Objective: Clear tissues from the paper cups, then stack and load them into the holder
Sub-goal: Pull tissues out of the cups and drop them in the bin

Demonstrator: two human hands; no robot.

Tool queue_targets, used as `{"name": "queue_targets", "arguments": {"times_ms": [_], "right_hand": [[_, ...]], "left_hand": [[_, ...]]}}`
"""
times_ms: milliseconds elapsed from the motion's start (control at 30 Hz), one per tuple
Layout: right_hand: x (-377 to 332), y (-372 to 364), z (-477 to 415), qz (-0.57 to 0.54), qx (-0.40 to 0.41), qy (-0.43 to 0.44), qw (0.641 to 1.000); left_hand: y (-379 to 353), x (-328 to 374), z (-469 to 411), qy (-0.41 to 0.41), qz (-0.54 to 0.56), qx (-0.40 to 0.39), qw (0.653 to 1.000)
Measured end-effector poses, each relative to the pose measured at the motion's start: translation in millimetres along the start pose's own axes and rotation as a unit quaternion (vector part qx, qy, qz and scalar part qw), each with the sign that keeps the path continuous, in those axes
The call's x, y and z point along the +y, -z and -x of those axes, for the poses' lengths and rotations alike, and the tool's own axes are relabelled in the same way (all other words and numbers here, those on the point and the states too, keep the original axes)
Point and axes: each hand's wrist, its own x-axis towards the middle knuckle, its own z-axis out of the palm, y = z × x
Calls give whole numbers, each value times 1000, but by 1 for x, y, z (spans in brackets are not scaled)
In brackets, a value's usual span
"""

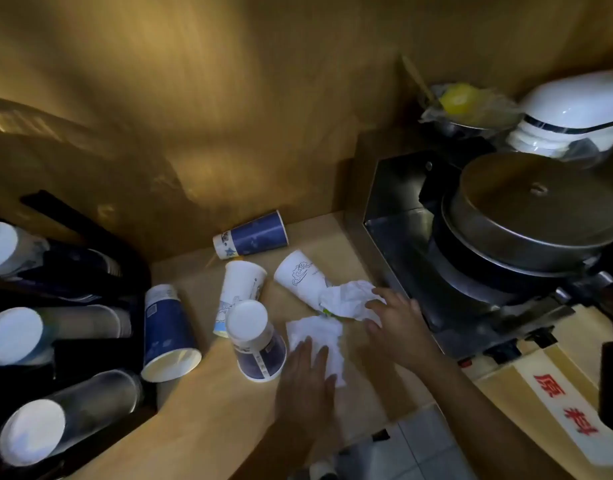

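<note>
Fingers [312,355] flat on tissue [319,336], counter edge [412,410] near, cups [253,341] crowding left

Five paper cups on the counter [208,403]: a blue cup lying at the back [251,235], a white cup lying [241,289], a white cup with a line drawing [300,277], an upside-down cup [255,337] and a blue cup [166,336]. Two crumpled tissues [346,299] [319,337]. Three tubes in the holder [69,282]. Two hands [307,386] [398,318].
</note>
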Motion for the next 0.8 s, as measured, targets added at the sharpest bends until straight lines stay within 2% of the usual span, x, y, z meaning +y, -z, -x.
{"name": "queue_targets", "arguments": {"times_ms": [33,133,233,333,433,567,667,800], "right_hand": [[3,-2,0,2,-2,-3,1000],[10,-7,0,-13,-17,3,1000],[16,-13,-4,-29,-30,-5,999],[18,-17,-13,-51,-25,-13,998],[17,-24,-23,-52,-21,-23,998],[14,-29,-38,30,25,-19,999],[12,-30,-47,80,79,-5,994],[17,-34,-56,64,58,22,996]], "left_hand": [[-6,-1,-1,-14,-19,24,999],[-21,-8,-3,21,-15,-59,998],[-33,-16,-7,-3,-64,-38,997],[-32,-21,-11,-10,-62,-84,994],[-32,-22,-10,-36,-49,-28,998],[-30,-15,-9,-4,-41,-7,999],[-23,-10,-5,37,14,17,999],[-6,0,-1,65,56,24,996]]}}
